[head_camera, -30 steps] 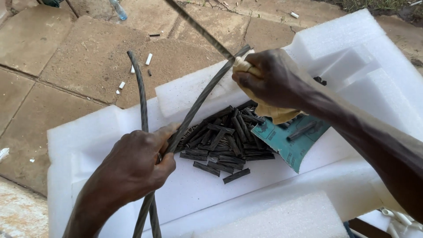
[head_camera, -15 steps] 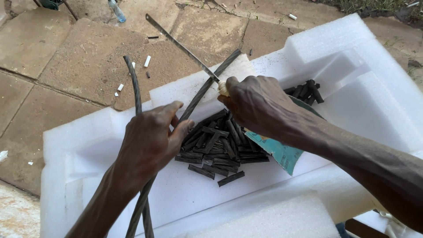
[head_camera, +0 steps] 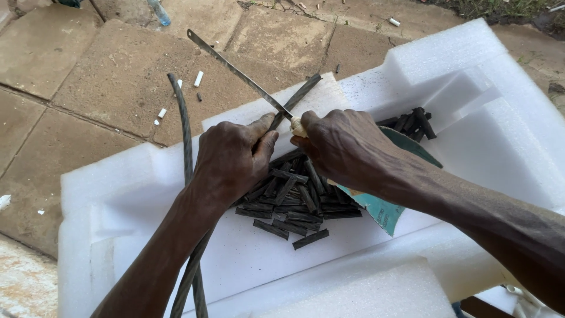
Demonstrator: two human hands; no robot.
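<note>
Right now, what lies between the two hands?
In the head view, the thin saw blade crosses the dark cable between the left hand and right hand.

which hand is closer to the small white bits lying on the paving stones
Left. The left hand grips the dark cable on the side toward the white bits; the right hand, holding the saw blade, sits farther right over the foam.

**My hands and forearms, bare**

Both my forearms come in from the lower edge of the frame with no sleeves on them. My left hand (head_camera: 232, 162), at centre, has no glove, ring or watch. My right hand (head_camera: 344, 147), just right of centre, is bare too, with veins and tendons raised across its back. My knuckles look creased and dusty, and the nails I can see are short.
</note>
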